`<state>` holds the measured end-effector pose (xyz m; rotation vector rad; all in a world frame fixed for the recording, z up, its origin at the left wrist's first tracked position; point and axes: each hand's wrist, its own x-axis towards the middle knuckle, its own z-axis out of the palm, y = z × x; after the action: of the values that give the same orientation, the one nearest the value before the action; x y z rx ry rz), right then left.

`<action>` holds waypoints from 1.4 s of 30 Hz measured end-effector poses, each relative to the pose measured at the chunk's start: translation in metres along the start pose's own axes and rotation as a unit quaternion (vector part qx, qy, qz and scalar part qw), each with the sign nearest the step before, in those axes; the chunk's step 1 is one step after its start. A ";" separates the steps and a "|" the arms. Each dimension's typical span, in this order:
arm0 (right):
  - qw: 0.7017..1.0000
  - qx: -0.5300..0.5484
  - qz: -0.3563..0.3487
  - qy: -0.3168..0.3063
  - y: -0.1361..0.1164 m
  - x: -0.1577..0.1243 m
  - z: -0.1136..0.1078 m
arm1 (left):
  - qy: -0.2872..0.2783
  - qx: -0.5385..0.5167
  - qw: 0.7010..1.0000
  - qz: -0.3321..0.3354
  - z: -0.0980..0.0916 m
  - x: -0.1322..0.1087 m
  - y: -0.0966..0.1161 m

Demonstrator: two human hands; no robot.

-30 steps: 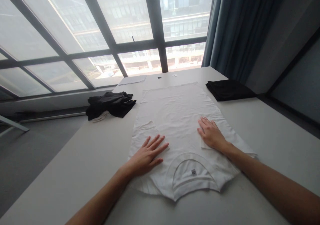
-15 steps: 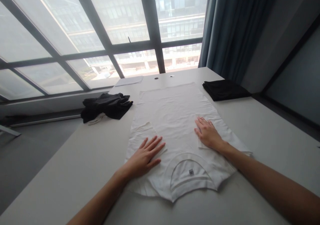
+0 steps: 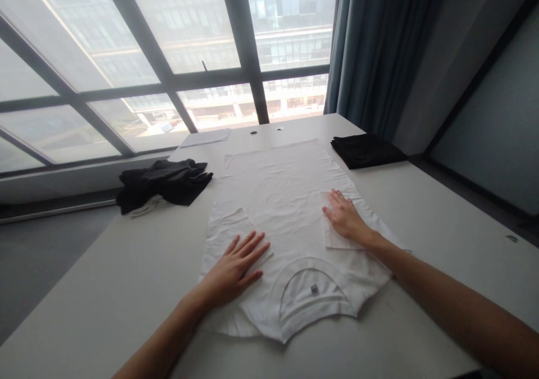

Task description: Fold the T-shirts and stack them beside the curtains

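Observation:
A white T-shirt (image 3: 282, 193) lies spread flat on the table, collar toward me, with both sleeves folded in over the body. My left hand (image 3: 233, 266) rests flat on the folded left sleeve with fingers spread, holding nothing. My right hand (image 3: 345, 217) lies flat and open on the folded right sleeve. The collar with its small grey label (image 3: 314, 289) sits between my two wrists.
The white table (image 3: 442, 210) runs to the window. A crumpled black garment (image 3: 164, 179) lies at the left edge, a folded black garment (image 3: 364, 150) at the back right. A sheet of paper (image 3: 205, 137) lies near the window. Blue curtains (image 3: 370, 48) hang at the right.
Both hands stay flat on the folded sleeves. The view has turned a little to the right, so everything sits slightly further left in the picture.

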<state>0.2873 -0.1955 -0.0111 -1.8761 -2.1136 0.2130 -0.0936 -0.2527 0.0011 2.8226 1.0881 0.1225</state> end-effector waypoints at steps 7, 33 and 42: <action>0.998 -0.044 0.032 -0.006 0.035 0.014 -0.001 | 0.006 0.001 1.000 0.002 0.002 0.000 -0.002; 0.996 0.031 -0.077 0.040 0.106 0.022 -0.010 | 0.260 -0.134 0.942 -0.165 -0.024 -0.010 -0.023; 0.997 0.016 -0.075 0.017 0.127 0.028 0.014 | 0.060 -0.069 0.979 -0.182 -0.007 -0.008 -0.024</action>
<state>0.3993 -0.1497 -0.0602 -1.6822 -2.2040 0.1782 -0.1161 -0.2402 0.0046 2.4731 1.5353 0.3226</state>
